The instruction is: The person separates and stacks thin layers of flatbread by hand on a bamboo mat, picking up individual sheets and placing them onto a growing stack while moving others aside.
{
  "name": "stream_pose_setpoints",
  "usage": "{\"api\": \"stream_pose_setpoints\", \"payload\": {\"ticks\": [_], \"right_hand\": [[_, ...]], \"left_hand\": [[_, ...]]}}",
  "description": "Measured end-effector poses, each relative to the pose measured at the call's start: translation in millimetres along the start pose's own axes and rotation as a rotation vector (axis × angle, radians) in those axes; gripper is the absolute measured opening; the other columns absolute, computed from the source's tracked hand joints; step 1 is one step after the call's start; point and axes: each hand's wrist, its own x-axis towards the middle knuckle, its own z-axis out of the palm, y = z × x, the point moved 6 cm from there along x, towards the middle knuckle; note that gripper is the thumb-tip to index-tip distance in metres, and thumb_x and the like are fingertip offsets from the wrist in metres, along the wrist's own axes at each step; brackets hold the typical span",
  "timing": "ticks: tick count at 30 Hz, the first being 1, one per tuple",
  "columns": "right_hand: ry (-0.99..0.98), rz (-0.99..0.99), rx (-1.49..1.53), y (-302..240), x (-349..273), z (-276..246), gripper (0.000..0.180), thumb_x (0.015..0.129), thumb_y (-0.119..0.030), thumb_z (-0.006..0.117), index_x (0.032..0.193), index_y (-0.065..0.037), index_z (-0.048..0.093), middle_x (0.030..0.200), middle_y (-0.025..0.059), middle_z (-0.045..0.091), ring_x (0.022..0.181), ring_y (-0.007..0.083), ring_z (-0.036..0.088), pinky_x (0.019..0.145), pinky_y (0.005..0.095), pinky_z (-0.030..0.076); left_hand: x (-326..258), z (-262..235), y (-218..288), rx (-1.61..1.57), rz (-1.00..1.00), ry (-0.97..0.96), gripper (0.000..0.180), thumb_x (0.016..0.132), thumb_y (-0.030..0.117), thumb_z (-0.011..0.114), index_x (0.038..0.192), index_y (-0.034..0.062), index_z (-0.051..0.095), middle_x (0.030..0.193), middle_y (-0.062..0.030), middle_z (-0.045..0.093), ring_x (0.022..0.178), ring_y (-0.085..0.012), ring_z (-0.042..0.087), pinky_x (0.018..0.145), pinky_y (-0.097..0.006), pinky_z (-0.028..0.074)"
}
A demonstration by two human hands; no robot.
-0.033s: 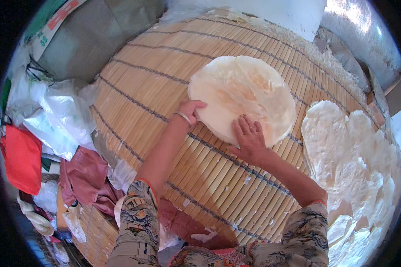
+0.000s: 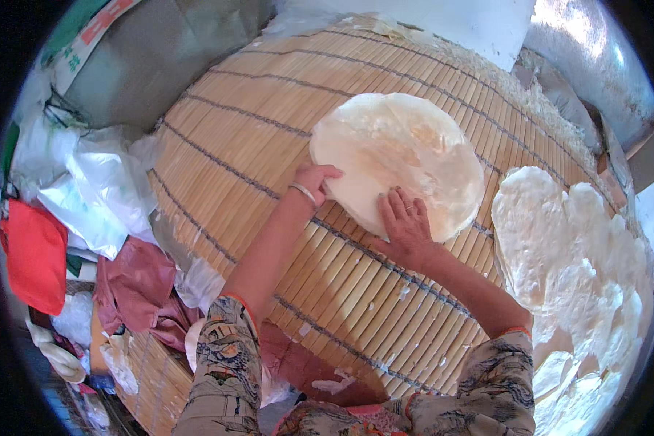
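A round pile of thin pale flatbreads [image 2: 429,160] with light brown patches lies on a slatted bamboo mat [image 2: 254,152]. At the pile's near left edge, my left hand [image 2: 314,182] is closed on the rim, its thumb over the top and the other fingers mostly hidden. My right hand [image 2: 408,227] rests flat on the near part of the top sheet, fingers stretched out, with a ring on one finger. Farther right, a larger spread of overlapping pale flatbreads [image 2: 559,247] covers that side of the mat.
Small pale flakes [image 2: 403,291] lie scattered on the mat. To the left are clear plastic bags [image 2: 94,196], a red cloth [image 2: 36,254] and a dark pink cloth [image 2: 134,283]. A grey panel [image 2: 174,65] stands at the far left, and a shiny metallic surface [image 2: 596,58] rises at the far right.
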Motion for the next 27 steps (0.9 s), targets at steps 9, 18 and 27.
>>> {"api": "stream_pose_setpoints", "payload": {"ticks": [9,18,27], "right_hand": [[-0.083,-0.123,-0.107,-77.7,-36.0,-46.9,0.059,0.060,-0.006,0.057,0.114,0.002,0.035,0.103,0.0220,0.044,0.102,0.0335,0.045,0.078,0.0426,0.036],[-0.322,-0.443,-0.157,-218.4,-8.1,-102.6,0.020,0.068,-0.005,0.050,0.087,-0.003,0.048,0.068,0.0170,0.052,0.067,0.0348,0.049,0.063,0.0442,0.039],[-0.435,-0.266,0.479,-453.3,17.1,-190.2,0.046,0.056,-0.006,0.060,0.100,0.003,0.051,0.091,0.0123,0.053,0.085,0.0232,0.050,0.080,0.0314,0.039]], "left_hand": [[-143.2,-5.7,-23.5,-0.307,0.229,0.323,0.039,0.053,-0.016,0.054,0.089,-0.0014,0.052,0.080,-0.0120,0.056,0.070,-0.0283,0.058,0.059,-0.039,0.051],[-301.6,-80.5,-9.4,-0.660,0.082,0.128,0.020,0.074,0.021,0.060,0.085,0.0060,0.052,0.085,-0.0134,0.057,0.074,-0.0278,0.057,0.068,-0.039,0.050],[-514.6,-270.8,-176.5,-0.603,0.165,0.523,0.024,0.079,0.024,0.057,0.092,0.0066,0.049,0.090,-0.0159,0.056,0.088,-0.0265,0.055,0.076,-0.036,0.047]]}}
